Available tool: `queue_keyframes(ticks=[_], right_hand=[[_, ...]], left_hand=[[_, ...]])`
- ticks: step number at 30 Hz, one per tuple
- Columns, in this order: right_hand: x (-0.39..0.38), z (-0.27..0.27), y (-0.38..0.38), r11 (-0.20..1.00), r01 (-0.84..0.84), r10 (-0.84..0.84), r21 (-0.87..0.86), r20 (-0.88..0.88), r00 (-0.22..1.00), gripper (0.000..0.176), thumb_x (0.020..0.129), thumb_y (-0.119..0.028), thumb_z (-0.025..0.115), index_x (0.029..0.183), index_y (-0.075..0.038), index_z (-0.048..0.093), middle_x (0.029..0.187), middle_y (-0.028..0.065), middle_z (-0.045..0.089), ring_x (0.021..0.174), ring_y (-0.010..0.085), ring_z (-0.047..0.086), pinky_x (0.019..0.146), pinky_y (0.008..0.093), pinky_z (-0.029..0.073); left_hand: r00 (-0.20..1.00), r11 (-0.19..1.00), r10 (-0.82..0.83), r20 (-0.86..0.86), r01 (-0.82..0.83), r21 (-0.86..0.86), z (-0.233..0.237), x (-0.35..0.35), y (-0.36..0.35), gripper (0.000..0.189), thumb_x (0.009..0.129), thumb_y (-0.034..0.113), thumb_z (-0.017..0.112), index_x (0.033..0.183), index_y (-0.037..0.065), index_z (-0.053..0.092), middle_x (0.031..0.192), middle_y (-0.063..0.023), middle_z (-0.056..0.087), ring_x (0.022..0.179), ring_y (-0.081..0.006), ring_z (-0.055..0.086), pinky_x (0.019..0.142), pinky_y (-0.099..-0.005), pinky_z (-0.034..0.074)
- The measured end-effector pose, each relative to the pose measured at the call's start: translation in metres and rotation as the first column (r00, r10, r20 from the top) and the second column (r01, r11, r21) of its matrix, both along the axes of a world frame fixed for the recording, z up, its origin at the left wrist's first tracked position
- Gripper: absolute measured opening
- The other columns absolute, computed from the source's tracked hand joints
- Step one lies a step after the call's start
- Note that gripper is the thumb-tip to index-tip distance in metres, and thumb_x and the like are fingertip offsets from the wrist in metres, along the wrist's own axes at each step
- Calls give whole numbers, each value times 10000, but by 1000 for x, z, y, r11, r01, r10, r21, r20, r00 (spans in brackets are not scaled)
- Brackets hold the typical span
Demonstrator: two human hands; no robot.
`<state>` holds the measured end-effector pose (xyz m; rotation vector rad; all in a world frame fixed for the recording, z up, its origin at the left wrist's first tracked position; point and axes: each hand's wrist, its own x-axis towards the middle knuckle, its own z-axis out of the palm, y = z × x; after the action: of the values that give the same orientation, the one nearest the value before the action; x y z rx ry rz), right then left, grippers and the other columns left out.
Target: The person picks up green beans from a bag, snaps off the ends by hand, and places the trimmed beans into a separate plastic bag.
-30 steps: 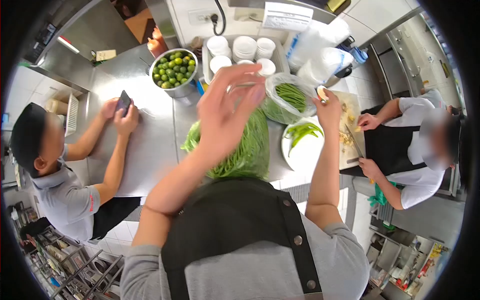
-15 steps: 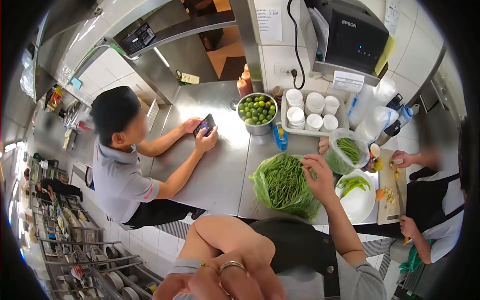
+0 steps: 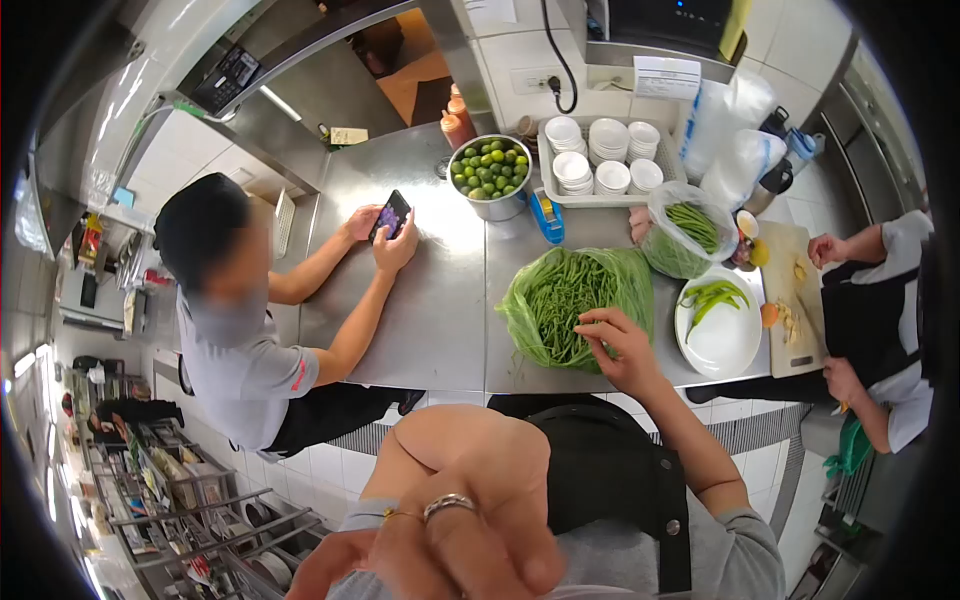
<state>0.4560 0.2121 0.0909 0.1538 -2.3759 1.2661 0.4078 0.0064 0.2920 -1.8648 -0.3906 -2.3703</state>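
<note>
My left hand (image 3: 465,510), with a ring on one finger, is large and close to the camera at the bottom. Its fingers are curled together, and whatever is between them is hidden. Over the right side of an open green plastic bag (image 3: 637,285) hangs my right hand (image 3: 622,348), open, with its fingers bent and slightly apart. Long green beans (image 3: 560,305) fill this bag. Right of it, a white plate (image 3: 722,340) holds green chillies (image 3: 712,296). A clear bag with more beans (image 3: 692,228) stands behind the plate.
At the left, a person (image 3: 235,330) holds a phone (image 3: 391,214). Another person's hands (image 3: 845,380) are beside a cutting board (image 3: 790,290). Behind the beans are a pot of limes (image 3: 497,205), a tape dispenser (image 3: 547,217) and a tray of white cups (image 3: 618,200).
The view has tilted down, so the counter sits higher in the picture. My right hand remains above the beans. The person at the right has drawn one hand back from the board.
</note>
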Motion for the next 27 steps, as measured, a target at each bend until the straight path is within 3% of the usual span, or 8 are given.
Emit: queue_keyframes(ticks=[6, 9, 10, 15, 17, 20, 23, 27], right_hand=[[17, -6, -23, 997, 59, -56, -57, 61, 997, 206, 869, 23, 680, 1060, -52, 692, 1118, 109, 664, 1000, 315, 659, 832, 388, 536], [22, -6, -36, 996, 80, -76, -50, 78, 994, 217, 869, 20, 673, 1071, -55, 692, 1120, 112, 664, 1011, 319, 656, 854, 396, 533], [24, -8, -42, 995, 83, -78, -53, 86, 993, 223, 867, 19, 673, 1076, -55, 691, 1119, 112, 664, 1015, 320, 655, 861, 397, 532], [38, -15, -75, 995, 86, -76, -49, 183, 980, 352, 853, 9, 681, 1194, -74, 654, 1179, 120, 644, 1024, 319, 654, 891, 404, 526], [42, -2, -80, 990, 99, -53, -97, 394, 918, 470, 852, 6, 681, 1304, -80, 586, 1262, 142, 599, 1069, 340, 636, 928, 422, 516], [40, -3, -78, 995, 86, -50, -52, 482, 875, 614, 855, -1, 682, 1430, -81, 480, 1366, 173, 525, 1159, 377, 592, 992, 441, 491], [33, -8, -68, 994, 109, -87, -24, 447, 890, 674, 853, -4, 684, 1475, -69, 431, 1413, 193, 482, 1251, 410, 532, 1044, 448, 462], [18, -3, -50, 985, 171, -158, -2, 368, 916, 679, 849, -7, 691, 1475, -65, 433, 1421, 199, 475, 1304, 416, 496, 1076, 441, 439]], left_hand=[[985, 826, 174, -6, -143, 546, 9, -5, 35, 948, 867, 103, 762, 1614, 153, 182, 1542, -52, 450, 1378, -212, 489, 1101, -441, 469], [919, 867, 353, 174, -391, 308, -3, -4, 4, 1180, 757, 329, 881, 1618, 121, 102, 1592, -176, 324, 1456, -367, 364, 1081, -472, 461], [941, 877, 246, 232, -318, 360, -9, -7, 15, 931, 909, 458, 717, 1609, 171, 174, 1513, -215, 403, 1328, -434, 491, 1035, -575, 448], [847, 879, 399, 352, -243, -410, -129, -31, -29, 935, 925, 287, 719, 1603, 119, 96, 1508, -249, 390, 1356, -434, 467, 1066, -584, 438], [844, 694, 450, 291, -126, -709, -181, -28, -39, 908, 910, 181, 732, 1584, 61, 135, 1478, -256, 418, 1338, -418, 489, 1067, -553, 443], [889, 62, 456, 42, 16, -998, -239, -16, -51, 883, 885, 51, 737, 1567, 35, 177, 1488, -225, 405, 1329, -372, 489, 1044, -487, 471], [932, -136, 340, -126, -84, -987, -303, -9, -63, 847, 865, 81, 757, 1532, -32, 246, 1422, -269, 454, 1274, -403, 534, 1054, -465, 464], [906, -67, 387, -169, -156, -986, -299, -21, -41, 861, 841, 65, 773, 1538, 5, 271, 1399, -236, 472, 1232, -368, 556, 1001, -445, 499]])
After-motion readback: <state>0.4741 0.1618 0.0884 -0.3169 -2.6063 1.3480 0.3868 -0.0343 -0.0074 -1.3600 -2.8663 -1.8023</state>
